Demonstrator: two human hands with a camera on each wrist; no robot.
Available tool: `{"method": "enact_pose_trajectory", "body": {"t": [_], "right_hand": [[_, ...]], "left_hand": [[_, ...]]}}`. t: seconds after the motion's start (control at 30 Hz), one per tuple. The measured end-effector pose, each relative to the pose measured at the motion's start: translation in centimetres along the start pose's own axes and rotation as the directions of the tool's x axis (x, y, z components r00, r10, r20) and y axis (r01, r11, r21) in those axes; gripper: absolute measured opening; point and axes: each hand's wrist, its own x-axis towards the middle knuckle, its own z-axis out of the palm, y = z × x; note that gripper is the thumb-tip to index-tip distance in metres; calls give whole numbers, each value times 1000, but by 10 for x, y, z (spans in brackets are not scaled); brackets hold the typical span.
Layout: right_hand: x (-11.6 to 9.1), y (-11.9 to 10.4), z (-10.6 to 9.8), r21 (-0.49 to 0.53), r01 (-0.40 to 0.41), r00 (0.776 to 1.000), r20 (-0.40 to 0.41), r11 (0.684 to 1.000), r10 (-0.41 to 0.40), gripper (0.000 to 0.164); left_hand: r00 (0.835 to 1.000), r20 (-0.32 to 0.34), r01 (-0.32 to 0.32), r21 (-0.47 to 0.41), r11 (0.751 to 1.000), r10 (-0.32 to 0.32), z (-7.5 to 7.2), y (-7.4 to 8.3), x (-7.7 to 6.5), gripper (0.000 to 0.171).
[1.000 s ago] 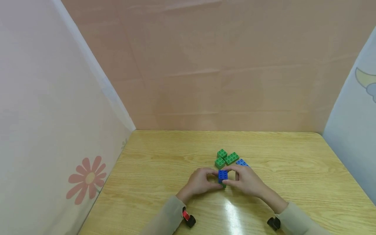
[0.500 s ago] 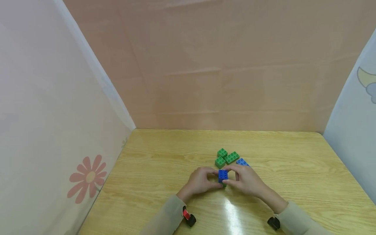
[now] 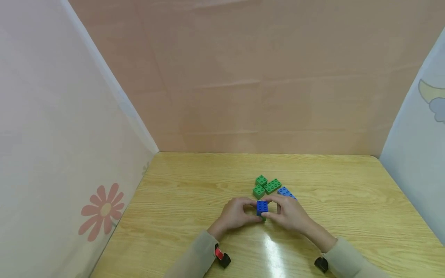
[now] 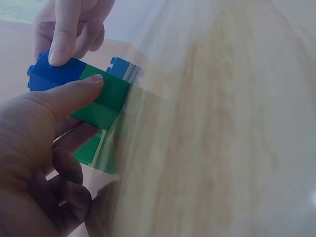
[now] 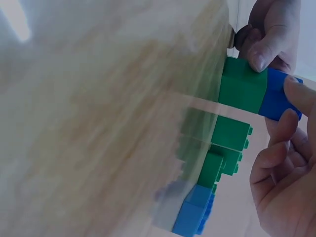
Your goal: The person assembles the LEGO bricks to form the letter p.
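In the head view, a blue toy building brick (image 3: pixel 262 205) with studs on top sits on a green brick (image 4: pixel 109 106). The two meet flush, with no gap showing in the wrist views. My left hand (image 3: pixel 236 213) pinches the lower, green brick between thumb and fingers. From the other side, my right hand (image 3: pixel 290 213) pinches the upper, blue brick. The green brick stands on the wooden table (image 3: pixel 194 173). In the head view, the fingers and the blue brick hide most of the green one.
Just beyond the hands lie two small green bricks (image 3: pixel 259 191) and a longer green brick (image 3: pixel 272 186). Close to them is a lighter blue brick (image 3: pixel 286 192), partly behind my right hand. A pinkish-brown sheet (image 3: pixel 222 77) rises behind the table.
The head view has shifted slightly, so everything appears a little further left. Both hands keep the same hold on the stacked bricks.
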Motion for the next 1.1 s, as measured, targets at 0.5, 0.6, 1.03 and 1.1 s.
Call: {"method": "enact_pose_trajectory", "body": {"t": [0.5, 0.6, 1.03, 1.1], "right_hand": [[-3, 2, -4, 89, -100, 994, 50, 991, 96, 53], [-5, 2, -9, 98, -102, 993, 68, 990, 96, 57], [-10, 15, -31, 54, -264, 961, -70, 963, 267, 51], [-10, 19, -34, 66, -306, 946, -93, 950, 311, 52]], "left_hand": [[1000, -12, 12, -26, 1000, -12, 1, -1, -1, 39], [999, -15, 30, -24, 999, -30, 2, -1, -1, 40], [998, -16, 57, -90, 994, -59, -1, 2, -2, 43], [998, -15, 63, -100, 993, -65, -2, 4, -3, 44]]}}
